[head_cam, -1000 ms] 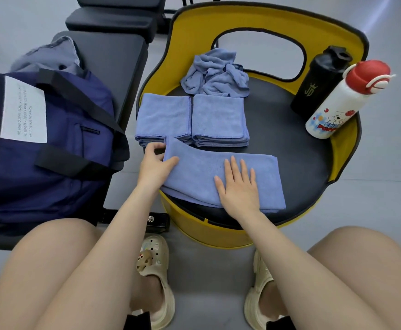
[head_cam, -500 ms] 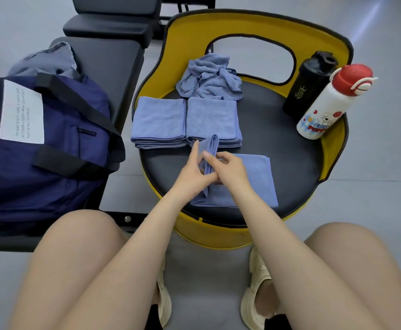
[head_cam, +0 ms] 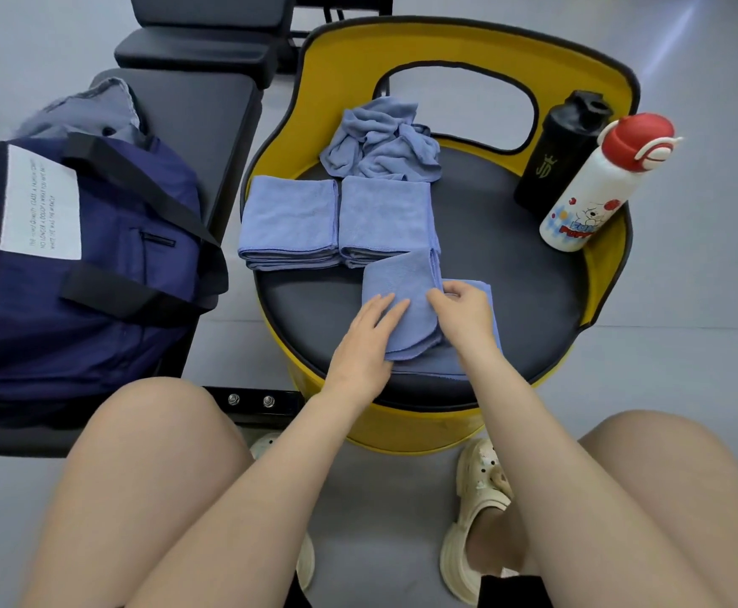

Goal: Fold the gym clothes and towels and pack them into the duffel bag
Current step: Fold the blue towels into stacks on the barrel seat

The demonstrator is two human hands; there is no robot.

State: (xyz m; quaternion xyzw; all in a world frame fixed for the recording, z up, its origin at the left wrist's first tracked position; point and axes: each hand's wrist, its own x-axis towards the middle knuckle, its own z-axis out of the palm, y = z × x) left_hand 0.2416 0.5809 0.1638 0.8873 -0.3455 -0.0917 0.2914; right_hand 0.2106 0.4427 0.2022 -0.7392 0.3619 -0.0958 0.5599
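- On the black seat, the half-folded towel lies beneath both your hands.
- Your left hand rests flat on the flap, fingers straight; your right hand pinches the flap's edge.
- Lay that edge square onto the layer below, then smooth outward before moving to the bag.

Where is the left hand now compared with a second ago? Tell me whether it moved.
Yes. The left hand moved rightward, from the chair's left rim onto the half-folded towel.

Bare arms — cream perforated clogs
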